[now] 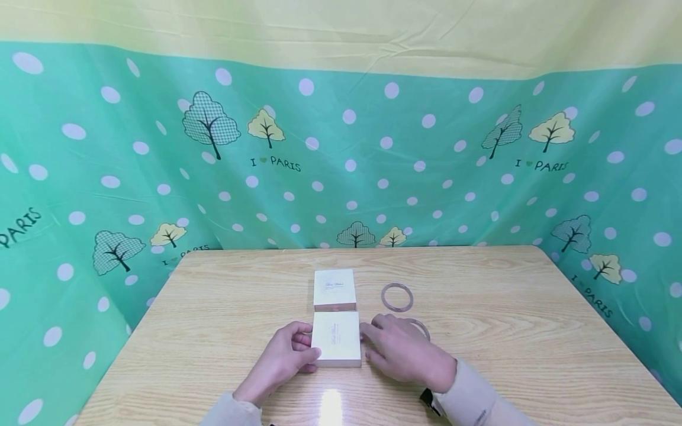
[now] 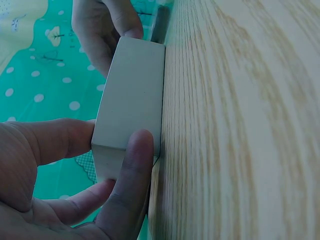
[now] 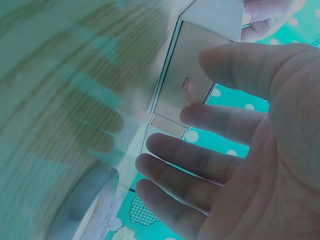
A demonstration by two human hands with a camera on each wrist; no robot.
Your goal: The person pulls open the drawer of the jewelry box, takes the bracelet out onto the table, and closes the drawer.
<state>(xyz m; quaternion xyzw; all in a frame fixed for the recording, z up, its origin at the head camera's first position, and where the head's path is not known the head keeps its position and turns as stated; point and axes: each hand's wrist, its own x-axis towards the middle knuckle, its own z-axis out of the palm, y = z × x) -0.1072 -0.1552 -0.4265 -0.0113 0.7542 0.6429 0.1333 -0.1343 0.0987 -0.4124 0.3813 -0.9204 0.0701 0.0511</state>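
Note:
My left hand [image 1: 282, 357] holds the near white box [image 1: 337, 336] by its left side, the thumb at the top edge and fingers along the side, as the left wrist view shows. The box lies flat on the table. At its right side is my right hand [image 1: 402, 349]. In the right wrist view, a small pink ribbon tab [image 3: 186, 92] sticks out of the box's drawer-like side. My right index fingertip [image 3: 192, 115] is at this tab; the thumb stands apart from it and the other fingers are loosely extended.
A second white box [image 1: 334, 287] lies directly behind the first. Right of it is a greyish-purple bangle [image 1: 384, 296], and another bangle [image 1: 422, 326] shows partly behind my right hand. A green patterned curtain [image 1: 341, 154] hangs behind the wooden table [image 1: 224, 307].

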